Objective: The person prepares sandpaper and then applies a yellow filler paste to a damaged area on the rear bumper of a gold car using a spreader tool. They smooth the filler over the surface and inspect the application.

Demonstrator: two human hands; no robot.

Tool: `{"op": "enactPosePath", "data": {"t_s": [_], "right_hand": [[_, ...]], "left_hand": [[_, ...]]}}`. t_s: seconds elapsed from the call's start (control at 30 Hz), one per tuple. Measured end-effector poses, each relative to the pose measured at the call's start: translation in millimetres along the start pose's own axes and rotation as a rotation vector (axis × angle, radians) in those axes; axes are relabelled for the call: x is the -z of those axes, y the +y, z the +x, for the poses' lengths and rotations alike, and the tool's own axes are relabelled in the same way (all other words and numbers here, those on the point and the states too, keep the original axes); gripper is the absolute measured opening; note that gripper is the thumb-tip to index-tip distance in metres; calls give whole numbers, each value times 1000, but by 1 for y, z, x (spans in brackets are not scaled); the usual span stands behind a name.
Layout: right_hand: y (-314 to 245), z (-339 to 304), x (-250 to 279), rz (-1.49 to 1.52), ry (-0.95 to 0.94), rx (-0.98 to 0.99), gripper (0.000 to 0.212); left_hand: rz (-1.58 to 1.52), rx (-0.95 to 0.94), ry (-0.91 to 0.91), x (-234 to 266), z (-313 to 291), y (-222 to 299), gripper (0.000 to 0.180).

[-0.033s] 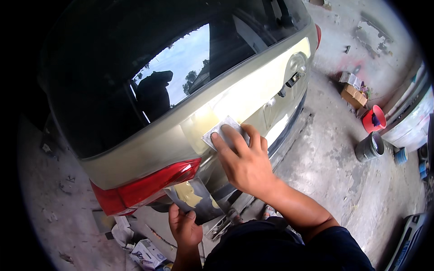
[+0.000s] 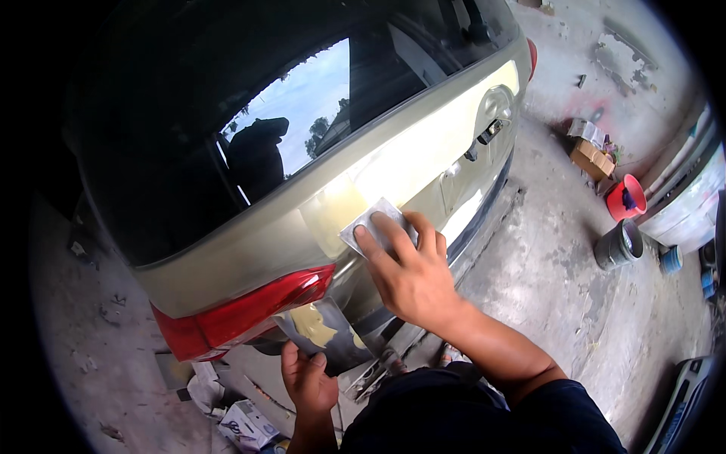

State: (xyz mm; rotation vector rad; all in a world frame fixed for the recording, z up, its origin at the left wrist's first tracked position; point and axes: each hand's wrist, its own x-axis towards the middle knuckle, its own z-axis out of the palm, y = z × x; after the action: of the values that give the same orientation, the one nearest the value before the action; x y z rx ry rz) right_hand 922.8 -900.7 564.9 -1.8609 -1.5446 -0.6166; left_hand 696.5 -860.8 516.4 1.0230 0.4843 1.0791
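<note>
My right hand (image 2: 416, 276) grips a flat light-grey putty spreader (image 2: 389, 205), fingertips pressed on its face. The spreader lies against the tailgate (image 2: 412, 163) of a gold-beige car, at the edge of a pale yellow filler patch (image 2: 333, 212). Lower down, my left hand (image 2: 310, 384) pinches a dark flat mixing plate (image 2: 340, 349) by its near edge, thumb on top. Yellow putty (image 2: 311, 325) is smeared over the plate, which sits just below the red tail light (image 2: 246, 309).
Above the tailgate is the dark rear window (image 2: 166, 159). To the right on the concrete floor stand a red bucket (image 2: 626, 198), a grey bucket (image 2: 618, 246) and a cardboard box (image 2: 592, 160). A printed white box (image 2: 248, 425) lies at lower left. A bumper-like part (image 2: 684, 401) is at lower right.
My right hand and the spreader have shifted very slightly down the tailgate. My left hand and the plate look unmoved.
</note>
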Motion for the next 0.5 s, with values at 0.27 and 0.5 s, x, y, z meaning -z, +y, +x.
{"op": "enactPosePath", "data": {"t_s": [0.27,0.5], "right_hand": [[11,-25,-16,27,3,-7,51],[3,4,24,38,23,-69,53]], "left_hand": [[-42,0,-31,-8,1,4,52],[-56,-16,-37,-11,1,8,53]]}}
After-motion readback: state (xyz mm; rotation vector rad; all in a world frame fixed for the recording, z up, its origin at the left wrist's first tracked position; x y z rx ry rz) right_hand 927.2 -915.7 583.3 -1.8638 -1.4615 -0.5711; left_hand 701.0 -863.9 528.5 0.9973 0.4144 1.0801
